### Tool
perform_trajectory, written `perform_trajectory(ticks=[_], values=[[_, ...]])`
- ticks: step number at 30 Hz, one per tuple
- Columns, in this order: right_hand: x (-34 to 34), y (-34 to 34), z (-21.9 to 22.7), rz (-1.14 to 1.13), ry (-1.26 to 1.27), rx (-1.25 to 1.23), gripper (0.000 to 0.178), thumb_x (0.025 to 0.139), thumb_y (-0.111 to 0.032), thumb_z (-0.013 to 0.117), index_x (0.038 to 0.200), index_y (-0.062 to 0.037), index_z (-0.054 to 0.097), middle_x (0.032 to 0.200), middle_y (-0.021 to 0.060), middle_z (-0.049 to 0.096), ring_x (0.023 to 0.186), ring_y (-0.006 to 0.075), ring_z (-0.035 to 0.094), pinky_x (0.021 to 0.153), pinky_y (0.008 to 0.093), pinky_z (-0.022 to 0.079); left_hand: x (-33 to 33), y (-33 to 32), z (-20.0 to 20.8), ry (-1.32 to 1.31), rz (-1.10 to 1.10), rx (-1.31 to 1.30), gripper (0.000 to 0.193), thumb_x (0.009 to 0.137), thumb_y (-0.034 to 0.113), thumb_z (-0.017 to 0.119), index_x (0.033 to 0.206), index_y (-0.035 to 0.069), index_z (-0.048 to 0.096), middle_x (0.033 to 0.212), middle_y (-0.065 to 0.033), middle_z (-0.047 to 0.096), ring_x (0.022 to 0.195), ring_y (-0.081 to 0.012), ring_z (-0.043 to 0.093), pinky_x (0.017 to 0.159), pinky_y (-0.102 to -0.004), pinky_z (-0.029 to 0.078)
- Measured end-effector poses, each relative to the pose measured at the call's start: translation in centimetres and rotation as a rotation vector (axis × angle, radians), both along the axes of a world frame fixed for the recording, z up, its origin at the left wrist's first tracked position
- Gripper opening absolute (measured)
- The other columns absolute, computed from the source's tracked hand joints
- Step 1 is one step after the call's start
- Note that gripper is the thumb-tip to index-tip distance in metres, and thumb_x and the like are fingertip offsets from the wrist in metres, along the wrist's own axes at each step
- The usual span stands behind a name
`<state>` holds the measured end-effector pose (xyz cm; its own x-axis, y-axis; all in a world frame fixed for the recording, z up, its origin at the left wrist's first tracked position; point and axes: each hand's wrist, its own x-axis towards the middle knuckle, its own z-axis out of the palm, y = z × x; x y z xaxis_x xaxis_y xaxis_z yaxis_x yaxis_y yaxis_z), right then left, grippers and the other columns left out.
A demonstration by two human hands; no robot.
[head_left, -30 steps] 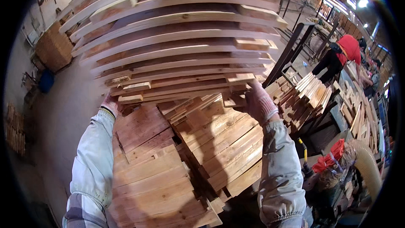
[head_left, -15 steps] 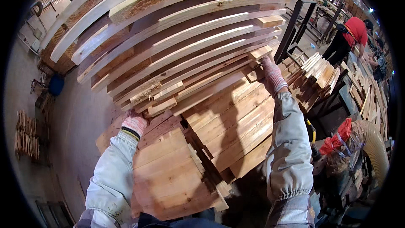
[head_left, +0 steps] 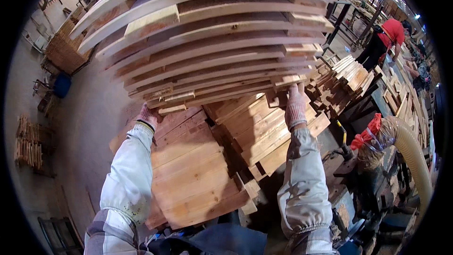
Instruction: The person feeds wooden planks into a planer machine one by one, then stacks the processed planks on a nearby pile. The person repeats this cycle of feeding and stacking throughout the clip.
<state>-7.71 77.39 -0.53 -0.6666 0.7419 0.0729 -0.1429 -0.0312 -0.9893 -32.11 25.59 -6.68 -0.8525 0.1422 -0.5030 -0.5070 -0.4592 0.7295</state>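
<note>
A tall stack of pale wooden boards [head_left: 226, 29], with short wood blocks between the layers, rises in front of me. My left hand [head_left: 149, 116], in a pinkish knit glove, is closed around the lower left end of the stack. At its lower right end, my right hand [head_left: 296, 106], gloved alike, is closed by a small wood block [head_left: 289, 80] under the boards. Both sets of fingertips are partly hidden by the wood. Beneath and nearer to me lie a left pile of flat planks [head_left: 191, 170] and a right pile of planks [head_left: 278, 134].
Cut wood pieces [head_left: 351, 75] are heaped at the right, near a ribbed hose [head_left: 413, 156] with red wrapping [head_left: 368, 132]. A person in a red top [head_left: 391, 33] bends over a bench at far right. Bundled sticks [head_left: 29, 144] and a blue container [head_left: 62, 85] stand at left.
The stack has swung from a slant to nearly level, its right end coming lower. My right hand has moved down and left with it; my left hand has risen slightly.
</note>
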Motion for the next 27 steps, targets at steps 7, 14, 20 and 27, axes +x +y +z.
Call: perform_trajectory(ticks=[7,14,20,27], values=[[10.2,-12.4,-0.6,-0.125,-0.084,-0.485,0.065,0.116,-0.05,0.043,0.173,-0.0203,0.035,0.156,0.0178,0.059,0.124,0.0348,0.068,0.094,0.0427,0.062,4.8,-13.8,-7.7,0.448,-0.35,-0.399,0.046,0.107,0.04,0.06,0.146,0.016,0.067,0.147,-0.0084,0.071,0.135,-0.0325,0.064,0.115,-0.0489,0.051],[20.4,-21.0,-7.7,-0.275,0.099,-0.435,0.06,0.114,-0.049,0.043,0.16,-0.0111,0.051,0.158,0.0139,0.058,0.135,0.0311,0.062,0.112,0.0466,0.055,12.7,-15.6,-4.6,0.148,-0.32,-0.295,0.045,0.107,0.036,0.06,0.146,0.014,0.067,0.147,-0.0094,0.071,0.134,-0.0324,0.065,0.115,-0.0483,0.051],[32.2,-32.1,-13.6,-0.169,0.039,-0.696,0.065,0.114,-0.058,0.045,0.162,-0.0153,0.047,0.163,0.0089,0.053,0.14,0.0334,0.055,0.114,0.0549,0.049,26.2,-28.0,-5.2,0.042,-0.343,-0.5,0.045,0.107,0.034,0.061,0.146,0.013,0.066,0.147,-0.0102,0.07,0.134,-0.0323,0.065,0.115,-0.0478,0.051],[35.8,-42.1,-17.2,-0.262,-0.067,-0.888,0.065,0.113,-0.059,0.044,0.162,-0.0157,0.048,0.162,0.0086,0.054,0.14,0.0331,0.056,0.115,0.0546,0.049,40.8,-42.5,-8.4,-0.187,-0.206,-0.779,0.044,0.106,0.03,0.062,0.146,0.011,0.066,0.147,-0.0111,0.069,0.133,-0.0321,0.065,0.115,-0.0473,0.052]])
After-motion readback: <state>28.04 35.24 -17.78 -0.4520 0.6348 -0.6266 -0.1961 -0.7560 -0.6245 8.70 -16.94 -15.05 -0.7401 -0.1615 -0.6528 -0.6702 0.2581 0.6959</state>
